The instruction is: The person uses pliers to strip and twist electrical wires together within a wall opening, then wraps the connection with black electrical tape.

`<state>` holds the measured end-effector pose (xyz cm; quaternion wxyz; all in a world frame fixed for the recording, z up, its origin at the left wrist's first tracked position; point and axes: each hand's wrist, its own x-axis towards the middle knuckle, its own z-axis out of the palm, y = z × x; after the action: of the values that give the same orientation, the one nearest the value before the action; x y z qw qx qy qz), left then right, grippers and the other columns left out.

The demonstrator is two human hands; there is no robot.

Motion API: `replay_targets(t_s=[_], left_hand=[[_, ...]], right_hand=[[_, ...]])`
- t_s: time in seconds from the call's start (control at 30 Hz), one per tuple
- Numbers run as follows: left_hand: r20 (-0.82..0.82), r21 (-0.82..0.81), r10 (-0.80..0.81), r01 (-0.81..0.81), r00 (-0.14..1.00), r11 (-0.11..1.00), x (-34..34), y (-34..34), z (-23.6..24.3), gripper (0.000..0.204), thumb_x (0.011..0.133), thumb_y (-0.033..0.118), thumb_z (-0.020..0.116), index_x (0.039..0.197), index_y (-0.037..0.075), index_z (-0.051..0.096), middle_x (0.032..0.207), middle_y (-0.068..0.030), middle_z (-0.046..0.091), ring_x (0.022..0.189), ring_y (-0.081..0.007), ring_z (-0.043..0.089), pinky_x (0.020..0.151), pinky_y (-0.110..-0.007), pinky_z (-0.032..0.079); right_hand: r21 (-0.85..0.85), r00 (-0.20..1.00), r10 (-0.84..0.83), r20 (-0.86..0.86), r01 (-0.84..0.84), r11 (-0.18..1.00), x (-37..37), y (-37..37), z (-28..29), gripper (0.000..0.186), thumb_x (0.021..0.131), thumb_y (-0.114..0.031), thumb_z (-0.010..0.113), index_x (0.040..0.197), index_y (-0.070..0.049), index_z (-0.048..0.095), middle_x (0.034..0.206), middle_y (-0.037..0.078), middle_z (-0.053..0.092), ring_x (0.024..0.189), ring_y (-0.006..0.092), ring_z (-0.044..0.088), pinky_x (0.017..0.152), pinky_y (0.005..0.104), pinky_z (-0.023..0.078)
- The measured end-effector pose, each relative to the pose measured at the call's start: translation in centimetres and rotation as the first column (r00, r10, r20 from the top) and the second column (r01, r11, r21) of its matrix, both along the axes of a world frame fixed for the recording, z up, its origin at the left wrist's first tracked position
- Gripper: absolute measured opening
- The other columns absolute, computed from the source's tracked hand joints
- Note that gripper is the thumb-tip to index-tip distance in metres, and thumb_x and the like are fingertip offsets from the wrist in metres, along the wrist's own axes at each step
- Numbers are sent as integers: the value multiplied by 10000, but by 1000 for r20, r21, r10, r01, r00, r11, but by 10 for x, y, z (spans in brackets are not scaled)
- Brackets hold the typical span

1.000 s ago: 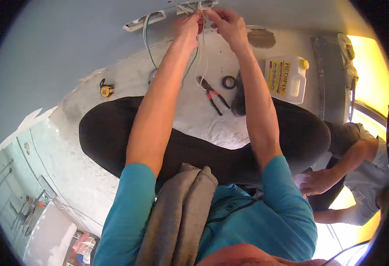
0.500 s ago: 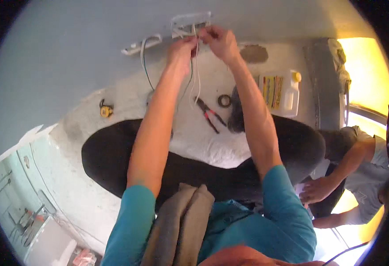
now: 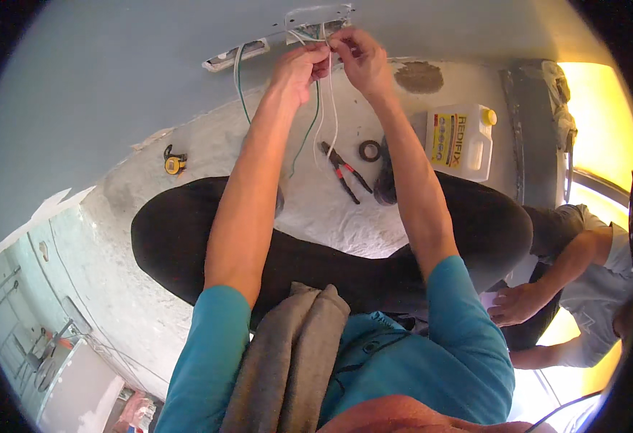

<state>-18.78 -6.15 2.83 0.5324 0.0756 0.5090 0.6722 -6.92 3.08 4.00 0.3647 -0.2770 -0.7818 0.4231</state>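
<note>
At the wall opening [image 3: 339,26], wires [image 3: 333,94] hang down; left hand [image 3: 297,73] and right hand [image 3: 367,66] pinch them, nearly touching (likely a joining step). Next move probably calls for a steady grip.

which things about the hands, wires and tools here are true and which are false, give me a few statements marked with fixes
1. The left hand and right hand meet at the electrical wires. True.
2. A roll of black tape lies to the right of the pliers. True.
3. The right hand grips the pliers. False: they lie on the floor.
4. All the hanging wires are white. False: a green wire hangs there too.
5. The white plastic jug has a yellow cap. True.
6. The tape measure is right of the jug. False: it is well to the left.
</note>
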Motion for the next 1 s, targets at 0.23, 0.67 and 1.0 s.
replay_targets(t_s=[0.23, 0.67, 1.0], left_hand=[[-119, -11, 92, -94, 989, 996, 12, -5, 17, 154, 850, 40, 680, 988, 0, 625, 874, -76, 678, 713, -178, 666, 623, -311, 548], [-794, -407, -252, 177, -554, 896, -21, 1, 78, 332, 868, 92, 531, 1177, 166, 629, 918, -101, 687, 826, -344, 672, 736, -472, 549], [-734, -580, -367, 247, -572, 776, -30, 24, 66, 183, 881, 80, 509, 1020, 73, 627, 937, -149, 683, 832, -350, 688, 713, -467, 554]], right_hand=[[-207, 1000, -23, -7, 21, 978, -3, -1, -11, 151, 944, -112, 614, 996, 27, 638, 887, 84, 712, 792, 126, 672, 714, 281, 554], [-576, 953, 5, -304, -189, 795, -7, 7, -22, 187, 956, -147, 606, 935, 36, 632, 843, 95, 719, 690, 138, 676, 646, 287, 557], [-590, 972, 118, -204, -218, 778, 4, 17, -27, 199, 964, -185, 612, 1028, 2, 642, 892, 59, 695, 799, 122, 660, 711, 260, 536]])
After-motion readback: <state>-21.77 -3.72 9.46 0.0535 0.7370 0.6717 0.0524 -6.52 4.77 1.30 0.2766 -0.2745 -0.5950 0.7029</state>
